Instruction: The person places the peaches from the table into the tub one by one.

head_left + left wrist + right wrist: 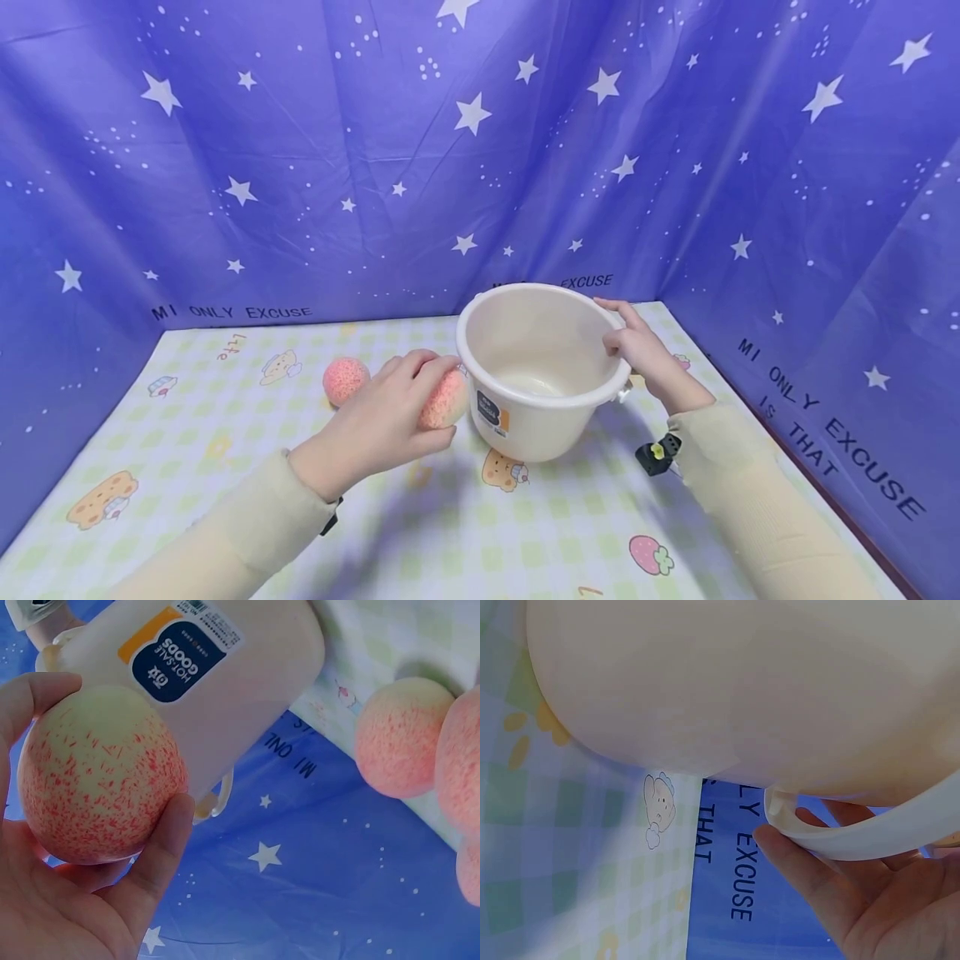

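Observation:
My left hand (382,410) grips a pink-and-cream toy peach (444,402) just left of the white plastic bucket (540,429). In the left wrist view, thumb and fingers curve round that peach (101,776), which overlaps the bucket wall (262,682) behind it. The bucket stands upright, and its visible inside shows only bare wall and bottom. At its right side my right hand (647,350) holds the rim. Seen from the right wrist, those fingers (802,870) lie at the white handle (870,838), under the rim.
Another peach (346,381) lies on the checked tablecloth (247,467) behind my left hand; the left wrist view shows several peaches (405,739) grouped there. Blue star-patterned curtains (300,167) stand along the table's back and sides.

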`<move>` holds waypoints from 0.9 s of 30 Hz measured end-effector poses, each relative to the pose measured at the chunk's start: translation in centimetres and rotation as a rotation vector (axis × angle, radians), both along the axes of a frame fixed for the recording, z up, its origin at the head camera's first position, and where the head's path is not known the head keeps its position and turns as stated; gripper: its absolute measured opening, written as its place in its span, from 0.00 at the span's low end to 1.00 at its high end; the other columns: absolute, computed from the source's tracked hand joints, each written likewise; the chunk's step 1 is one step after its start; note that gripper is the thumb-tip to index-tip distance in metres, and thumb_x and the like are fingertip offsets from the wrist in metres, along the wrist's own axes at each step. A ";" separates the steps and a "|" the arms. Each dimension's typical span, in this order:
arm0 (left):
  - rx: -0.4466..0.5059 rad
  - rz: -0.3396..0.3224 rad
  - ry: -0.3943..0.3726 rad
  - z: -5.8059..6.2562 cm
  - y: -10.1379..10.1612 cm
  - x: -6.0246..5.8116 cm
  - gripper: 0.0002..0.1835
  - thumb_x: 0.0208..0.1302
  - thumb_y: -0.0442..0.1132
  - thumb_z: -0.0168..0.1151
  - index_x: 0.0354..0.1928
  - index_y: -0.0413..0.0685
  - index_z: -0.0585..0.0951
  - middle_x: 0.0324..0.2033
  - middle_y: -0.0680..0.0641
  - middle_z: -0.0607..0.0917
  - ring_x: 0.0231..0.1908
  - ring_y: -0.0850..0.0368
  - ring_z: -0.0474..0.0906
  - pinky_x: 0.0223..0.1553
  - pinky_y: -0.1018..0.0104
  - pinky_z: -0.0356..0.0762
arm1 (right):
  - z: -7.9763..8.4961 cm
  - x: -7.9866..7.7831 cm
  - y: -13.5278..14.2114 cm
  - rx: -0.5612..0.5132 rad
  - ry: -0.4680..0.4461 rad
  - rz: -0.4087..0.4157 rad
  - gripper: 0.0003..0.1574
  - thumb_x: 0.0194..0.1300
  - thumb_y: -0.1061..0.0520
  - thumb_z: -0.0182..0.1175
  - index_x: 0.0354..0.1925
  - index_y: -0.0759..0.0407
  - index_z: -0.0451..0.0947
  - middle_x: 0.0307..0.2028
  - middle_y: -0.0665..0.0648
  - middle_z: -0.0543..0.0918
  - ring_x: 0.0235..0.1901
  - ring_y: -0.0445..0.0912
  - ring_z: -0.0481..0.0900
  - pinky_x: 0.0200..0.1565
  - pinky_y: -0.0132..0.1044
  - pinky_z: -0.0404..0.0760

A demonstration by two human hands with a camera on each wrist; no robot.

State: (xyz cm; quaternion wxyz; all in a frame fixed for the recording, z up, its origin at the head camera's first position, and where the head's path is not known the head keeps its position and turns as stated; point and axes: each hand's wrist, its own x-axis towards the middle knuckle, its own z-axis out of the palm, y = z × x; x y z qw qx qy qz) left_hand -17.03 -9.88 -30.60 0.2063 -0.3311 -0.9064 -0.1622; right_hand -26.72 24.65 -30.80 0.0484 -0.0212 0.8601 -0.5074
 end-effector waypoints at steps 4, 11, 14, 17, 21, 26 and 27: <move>-0.003 0.000 0.003 0.5 0.1 -0.2 0.37 0.50 0.47 0.69 0.64 0.45 0.73 0.51 0.43 0.80 0.48 0.46 0.79 0.48 0.53 0.81 | -0.2 0.0 -0.1 -0.013 -0.013 0.002 0.57 0.49 0.67 0.45 0.78 0.49 0.47 0.67 0.71 0.61 0.41 0.52 0.74 0.31 0.35 0.78; -0.003 -0.008 0.008 1.7 0.3 -0.4 0.36 0.51 0.47 0.69 0.64 0.46 0.73 0.53 0.43 0.79 0.51 0.46 0.79 0.51 0.53 0.80 | -0.2 0.1 -0.1 -0.007 -0.001 0.002 0.57 0.49 0.67 0.45 0.78 0.50 0.48 0.67 0.71 0.61 0.41 0.52 0.74 0.31 0.35 0.77; -0.007 -0.002 -0.021 2.2 0.4 -0.4 0.36 0.53 0.48 0.68 0.66 0.47 0.72 0.55 0.44 0.79 0.53 0.47 0.78 0.54 0.54 0.80 | -0.3 0.0 -0.1 -0.007 -0.001 0.000 0.56 0.48 0.67 0.45 0.78 0.50 0.48 0.66 0.71 0.62 0.40 0.52 0.74 0.30 0.35 0.77; -0.007 -0.001 -0.038 2.6 0.5 -0.5 0.37 0.53 0.49 0.68 0.67 0.48 0.72 0.56 0.44 0.78 0.54 0.47 0.77 0.54 0.53 0.79 | -0.3 0.0 0.0 -0.008 -0.001 0.000 0.57 0.48 0.67 0.45 0.78 0.51 0.48 0.65 0.71 0.62 0.38 0.51 0.74 0.30 0.35 0.77; -0.005 -0.008 -0.021 2.9 0.6 -0.9 0.37 0.52 0.48 0.68 0.66 0.45 0.72 0.56 0.42 0.78 0.55 0.46 0.77 0.54 0.52 0.79 | -0.3 0.0 0.0 -0.008 0.006 -0.004 0.57 0.47 0.67 0.44 0.78 0.51 0.49 0.65 0.71 0.62 0.34 0.48 0.74 0.30 0.35 0.78; -0.009 0.005 -0.028 3.3 0.7 -1.3 0.38 0.53 0.48 0.67 0.67 0.46 0.71 0.56 0.41 0.78 0.55 0.44 0.77 0.56 0.51 0.78 | -0.3 -0.1 0.1 -0.010 0.009 -0.004 0.57 0.48 0.67 0.45 0.78 0.51 0.48 0.65 0.72 0.62 0.34 0.48 0.76 0.30 0.35 0.79; -0.014 0.012 -0.032 3.4 0.8 -1.4 0.38 0.53 0.48 0.67 0.67 0.46 0.71 0.56 0.42 0.78 0.55 0.44 0.76 0.55 0.51 0.78 | -0.3 -0.1 0.1 -0.011 0.008 -0.004 0.57 0.48 0.67 0.45 0.78 0.51 0.48 0.66 0.72 0.62 0.34 0.48 0.76 0.30 0.35 0.79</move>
